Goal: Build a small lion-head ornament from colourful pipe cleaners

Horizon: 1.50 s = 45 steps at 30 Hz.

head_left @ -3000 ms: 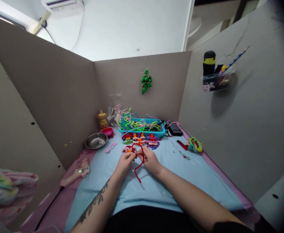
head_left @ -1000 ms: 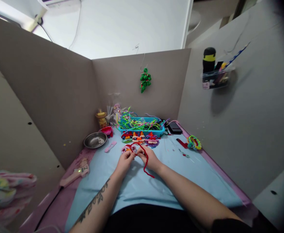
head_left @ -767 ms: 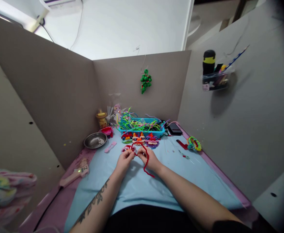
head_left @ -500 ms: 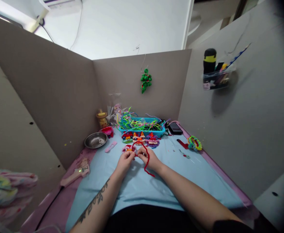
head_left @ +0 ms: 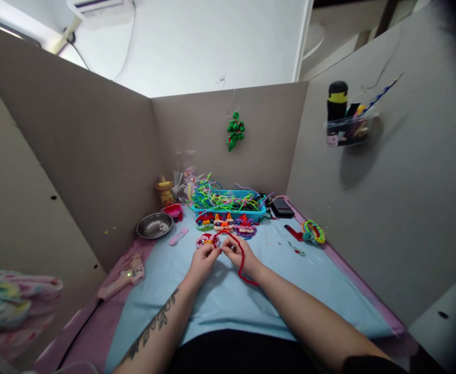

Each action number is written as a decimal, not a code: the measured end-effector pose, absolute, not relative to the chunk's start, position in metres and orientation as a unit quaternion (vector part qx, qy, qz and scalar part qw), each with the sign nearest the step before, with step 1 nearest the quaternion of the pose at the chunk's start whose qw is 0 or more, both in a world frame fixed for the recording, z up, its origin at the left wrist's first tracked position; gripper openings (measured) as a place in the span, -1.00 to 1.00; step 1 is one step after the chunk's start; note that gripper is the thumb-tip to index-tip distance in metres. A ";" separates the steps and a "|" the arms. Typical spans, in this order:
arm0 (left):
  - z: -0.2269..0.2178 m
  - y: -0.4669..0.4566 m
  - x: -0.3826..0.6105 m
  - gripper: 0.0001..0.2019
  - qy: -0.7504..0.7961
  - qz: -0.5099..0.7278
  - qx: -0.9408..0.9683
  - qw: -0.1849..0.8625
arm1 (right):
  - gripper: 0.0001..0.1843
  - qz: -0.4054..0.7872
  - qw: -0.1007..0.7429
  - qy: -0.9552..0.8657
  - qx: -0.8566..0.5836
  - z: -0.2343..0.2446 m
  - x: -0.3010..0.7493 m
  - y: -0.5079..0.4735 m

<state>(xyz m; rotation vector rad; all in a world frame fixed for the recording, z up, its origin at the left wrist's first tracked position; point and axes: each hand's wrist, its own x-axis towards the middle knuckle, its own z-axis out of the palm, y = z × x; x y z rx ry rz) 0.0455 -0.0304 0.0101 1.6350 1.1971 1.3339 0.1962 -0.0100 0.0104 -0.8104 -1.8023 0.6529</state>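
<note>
My left hand (head_left: 205, 259) and my right hand (head_left: 243, 265) meet over the middle of the table, fingertips closed in pinches almost touching. Between them is a red pipe cleaner (head_left: 243, 255). It arches up from the left fingers, passes over my right hand and trails down beside the right wrist. Just behind my left fingers shows a small pink, red and white fuzzy piece (head_left: 204, 239); whether it is held or lies on the table I cannot tell. Colourful fuzzy figures (head_left: 223, 223) stand in a row farther back.
A blue basket (head_left: 257, 214) overflows with coloured pipe cleaners. To the left are a metal bowl (head_left: 140, 230), a pink clip-like piece (head_left: 178, 237) and a pink glue gun (head_left: 122, 280) with its cord. Rightward lie a phone (head_left: 281, 207) and yellow-green rings (head_left: 313, 231). Grey partitions enclose the table.
The pipe cleaner's loose end has swung right, now lying against my right wrist. My hands have shifted only slightly, and the whole view has tilted a little.
</note>
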 end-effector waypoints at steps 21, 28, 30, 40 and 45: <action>0.016 -0.040 0.043 -0.68 0.379 0.385 0.656 0.527 | -0.61 0.662 0.378 -0.610 -0.218 0.003 0.205 0.001; 0.013 -0.038 0.045 -0.65 0.372 0.399 0.624 0.559 | -0.62 0.689 0.366 -0.593 -0.200 0.007 0.207 -0.003; 0.012 -0.037 0.045 -0.66 0.366 0.410 0.608 0.573 | -0.61 0.684 0.387 -0.581 -0.213 0.009 0.206 -0.003; 0.007 -0.033 0.046 -0.67 0.393 0.465 0.592 0.528 | -0.67 0.622 0.453 -0.592 -0.238 0.015 0.202 -0.005; 0.009 -0.033 0.045 -0.75 0.431 0.476 0.611 0.462 | -0.66 0.600 0.471 -0.594 -0.257 0.015 0.201 -0.004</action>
